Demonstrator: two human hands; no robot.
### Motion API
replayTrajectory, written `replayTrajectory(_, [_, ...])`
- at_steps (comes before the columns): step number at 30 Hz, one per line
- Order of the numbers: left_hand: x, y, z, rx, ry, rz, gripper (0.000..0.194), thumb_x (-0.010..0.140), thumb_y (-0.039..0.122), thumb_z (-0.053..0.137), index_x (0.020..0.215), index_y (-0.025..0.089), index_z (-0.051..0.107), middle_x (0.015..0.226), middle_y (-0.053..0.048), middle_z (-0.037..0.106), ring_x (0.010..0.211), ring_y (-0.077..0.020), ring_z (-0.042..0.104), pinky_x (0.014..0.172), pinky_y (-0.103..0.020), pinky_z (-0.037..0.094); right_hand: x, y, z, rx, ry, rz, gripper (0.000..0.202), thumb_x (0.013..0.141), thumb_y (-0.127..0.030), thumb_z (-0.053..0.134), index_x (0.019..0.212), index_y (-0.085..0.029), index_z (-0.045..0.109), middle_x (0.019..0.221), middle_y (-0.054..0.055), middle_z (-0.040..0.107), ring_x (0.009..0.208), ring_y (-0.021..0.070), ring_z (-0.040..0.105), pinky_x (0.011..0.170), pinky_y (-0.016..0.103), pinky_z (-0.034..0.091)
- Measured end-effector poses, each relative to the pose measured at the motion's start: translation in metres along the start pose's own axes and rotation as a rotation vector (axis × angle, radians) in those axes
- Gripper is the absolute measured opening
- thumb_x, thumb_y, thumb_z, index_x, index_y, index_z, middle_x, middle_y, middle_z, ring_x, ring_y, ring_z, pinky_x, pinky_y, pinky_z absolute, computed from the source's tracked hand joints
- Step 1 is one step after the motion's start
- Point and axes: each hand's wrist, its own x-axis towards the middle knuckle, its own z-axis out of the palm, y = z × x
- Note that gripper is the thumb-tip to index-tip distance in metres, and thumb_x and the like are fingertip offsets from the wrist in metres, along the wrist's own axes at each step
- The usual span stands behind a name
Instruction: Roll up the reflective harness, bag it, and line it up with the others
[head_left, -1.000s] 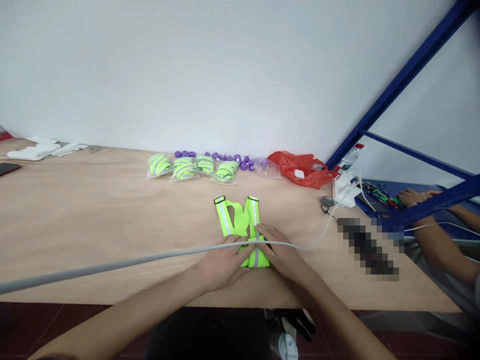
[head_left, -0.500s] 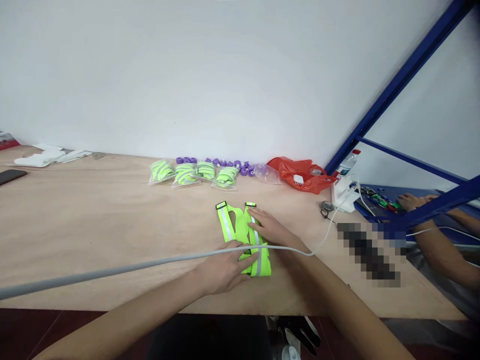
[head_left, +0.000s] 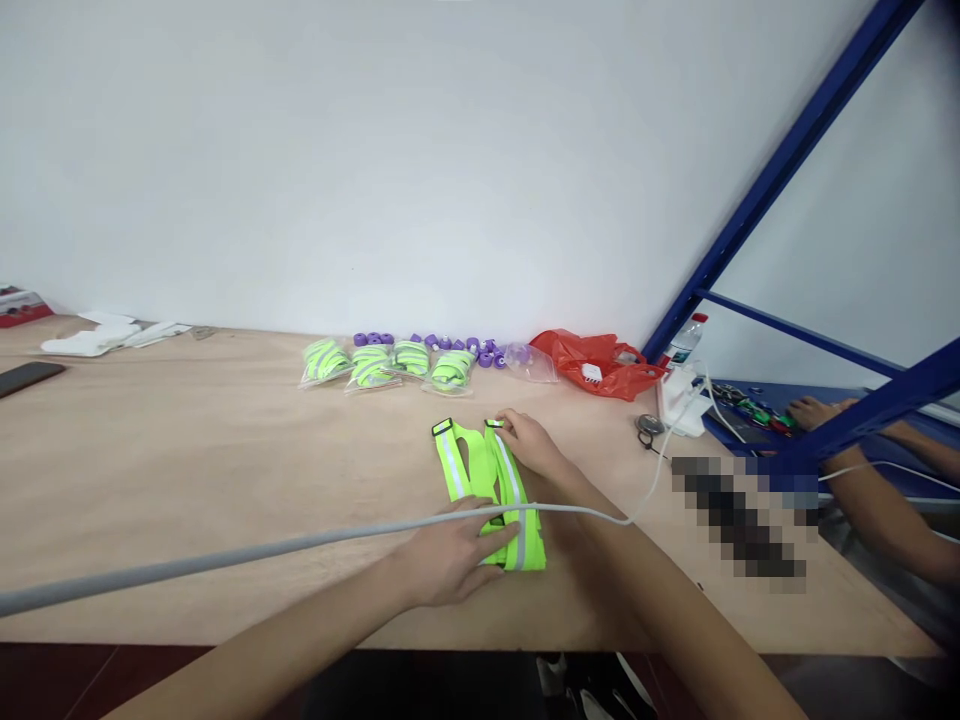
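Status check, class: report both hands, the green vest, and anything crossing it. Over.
Left hand flat on reflective vest near end. Right hand at far strap tip. Grey cable lies across vest.

One loose vest lies on the bench — four bagged vests sit in a row near the wall. One red bag, one bottle, one phone — purple caps too small to count.
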Motion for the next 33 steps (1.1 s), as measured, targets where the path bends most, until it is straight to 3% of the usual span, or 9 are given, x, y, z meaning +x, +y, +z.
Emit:
replayTrajectory(5, [0.001, 0.000, -0.002, -0.005, -0.013, 0.007, 0.056, 0.099, 0.040, 0.054, 0.150, 0.019, 0.045, 0.145, -0.017, 0.053, 0.133, -0.0323, 0.052, 0.112, -0.046, 0.043, 0.024, 0.003, -0.006, -0.007, -0.071, -0.028, 0.008, 0.084, -0.018, 0.057, 0.087, -0.019, 0.065, 0.090, 0.003, 0.070, 0.079, 0.0154, 0.060, 0.073, 0.025, 0.046])
replayTrajectory(10, [0.005, 0.001, -0.006, 0.010, -0.019, 0.017, 0.054, 0.098, 0.043, 0.055, 0.147, 0.020, 0.048, 0.137, -0.015, 0.059, 0.124, -0.0321, 0.056, 0.108, -0.046, 0.046, 0.036, 0.004, -0.011, -0.005, -0.148, -0.052, 0.010, 0.078, -0.013, 0.060, 0.085, -0.020, 0.063, 0.083, 0.002, 0.071, 0.069, 0.0143, 0.059, 0.062, 0.023, 0.042])
replayTrajectory(18, [0.005, 0.001, -0.004, 0.009, -0.006, 0.015, 0.054, 0.099, 0.045, 0.052, 0.147, 0.020, 0.047, 0.136, -0.015, 0.059, 0.124, -0.0314, 0.056, 0.109, -0.045, 0.045, 0.042, 0.004, -0.007, 0.003, -0.150, -0.084, 0.009, 0.075, -0.014, 0.061, 0.082, -0.020, 0.063, 0.082, 0.001, 0.070, 0.069, 0.0152, 0.058, 0.063, 0.025, 0.045])
replayTrajectory(26, [0.005, 0.002, -0.004, -0.010, 0.001, 0.017, 0.053, 0.100, 0.043, 0.051, 0.147, 0.019, 0.048, 0.138, -0.016, 0.057, 0.130, -0.0298, 0.052, 0.113, -0.043, 0.042, 0.060, -0.017, 0.013, 0.038, -0.194, -0.155, 0.017, 0.086, -0.026, 0.066, 0.100, -0.019, 0.070, 0.101, 0.005, 0.072, 0.087, 0.0178, 0.065, 0.079, 0.028, 0.050])
replayTrajectory(30, [0.005, 0.001, -0.003, -0.001, -0.001, 0.009, 0.054, 0.100, 0.043, 0.052, 0.147, 0.019, 0.048, 0.138, -0.016, 0.057, 0.130, -0.0306, 0.053, 0.112, -0.043, 0.042, 0.072, -0.030, 0.024, -0.002, -0.288, -0.201, 0.031, 0.086, -0.033, 0.070, 0.115, -0.020, 0.071, 0.111, 0.007, 0.074, 0.095, 0.0198, 0.067, 0.082, 0.028, 0.050])
replayTrajectory(33, [0.005, 0.001, -0.003, 0.004, 0.005, 0.015, 0.053, 0.100, 0.044, 0.050, 0.148, 0.020, 0.047, 0.138, -0.016, 0.057, 0.128, -0.0306, 0.053, 0.112, -0.043, 0.042, 0.083, -0.039, 0.030, -0.060, -0.395, -0.228, 0.032, 0.085, -0.032, 0.073, 0.114, -0.020, 0.074, 0.108, 0.006, 0.077, 0.092, 0.0200, 0.068, 0.079, 0.026, 0.049])
